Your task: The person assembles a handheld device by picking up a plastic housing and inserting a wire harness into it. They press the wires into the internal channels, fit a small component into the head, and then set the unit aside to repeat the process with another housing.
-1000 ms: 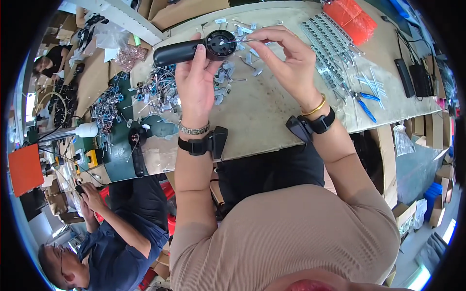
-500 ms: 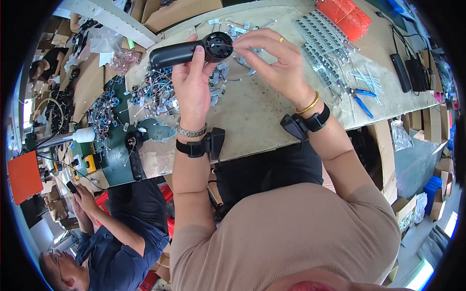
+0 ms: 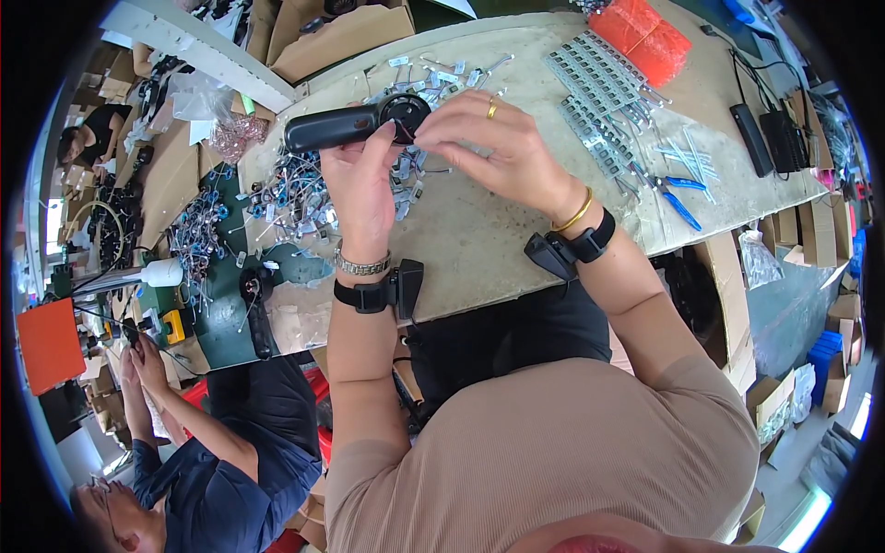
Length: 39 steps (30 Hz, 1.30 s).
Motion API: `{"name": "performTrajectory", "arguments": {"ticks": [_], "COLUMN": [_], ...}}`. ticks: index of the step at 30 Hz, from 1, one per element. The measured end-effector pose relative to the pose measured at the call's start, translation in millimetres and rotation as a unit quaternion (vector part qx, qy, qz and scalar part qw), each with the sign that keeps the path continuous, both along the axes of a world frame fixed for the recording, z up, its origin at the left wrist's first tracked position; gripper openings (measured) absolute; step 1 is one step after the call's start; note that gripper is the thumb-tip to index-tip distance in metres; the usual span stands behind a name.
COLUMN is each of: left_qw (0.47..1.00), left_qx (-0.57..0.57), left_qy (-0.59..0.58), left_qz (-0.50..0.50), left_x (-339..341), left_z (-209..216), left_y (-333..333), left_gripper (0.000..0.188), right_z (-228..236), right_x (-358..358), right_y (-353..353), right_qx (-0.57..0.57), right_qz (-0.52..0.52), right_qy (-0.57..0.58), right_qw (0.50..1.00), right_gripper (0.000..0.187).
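A black handheld device with a long rounded handle and a round, open-faced head is held above the table, lying nearly level. My left hand grips it from below where handle meets head, the thumb pressed on the head's rim. At the head's right edge my right hand has thumb and fingertips pinched together. Whatever is between those fingertips is too small to make out. Beneath and behind the device lies a heap of small wired parts with blue and white pieces.
Circuit board panels, blue-handled cutters, white sticks and an orange-red wrapped bundle lie to the right. A cardboard box stands at the back. Another similar black device lies at left, near a seated co-worker.
Both hands and the device have shifted slightly down in the picture, and the head has tilted. My right fingertips have moved closer over the head's edge. The co-worker's hands have risen.
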State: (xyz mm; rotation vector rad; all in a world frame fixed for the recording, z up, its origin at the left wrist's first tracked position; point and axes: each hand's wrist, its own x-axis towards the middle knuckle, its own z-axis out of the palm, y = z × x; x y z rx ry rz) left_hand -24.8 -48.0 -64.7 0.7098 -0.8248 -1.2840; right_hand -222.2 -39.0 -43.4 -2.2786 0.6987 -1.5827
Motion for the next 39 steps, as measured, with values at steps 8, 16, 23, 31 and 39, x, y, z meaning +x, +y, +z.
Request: {"name": "performTrajectory", "arguments": {"ticks": [8,16,23,31,39], "left_qw": [1.000,0.998,0.999,0.995,0.996], "left_qx": [-0.013,-0.003,0.004,0.003,0.000], "left_qy": [-0.013,-0.039,-0.013,-0.068,-0.068], "left_qz": [0.022,0.048,0.032,0.067,0.063], "left_x": [-3.2,2.3,-10.6,4.3,-8.1], "left_z": [-4.8,-10.9,3.5,-16.7,-4.6], "left_y": [0.8,-1.9,-3.8,4.0,6.9], "left_gripper": [0.036,0.037,0.037,0.035,0.029], "right_z": [-0.1,-5.6,1.4,-8.1,-5.6], "right_x": [4.8,11.2,3.3,13.5,5.4], "right_y": [3.7,2.6,-0.2,8.8,11.3], "right_qx": [0.002,0.018,0.029,0.042,0.076], "right_qz": [0.025,0.045,0.020,0.052,0.021], "right_qy": [0.019,0.014,0.003,-0.022,-0.052], "right_qw": [1.000,0.999,0.999,0.998,0.995], "right_gripper": [0.021,0.021,0.018,0.013,0.015]}}
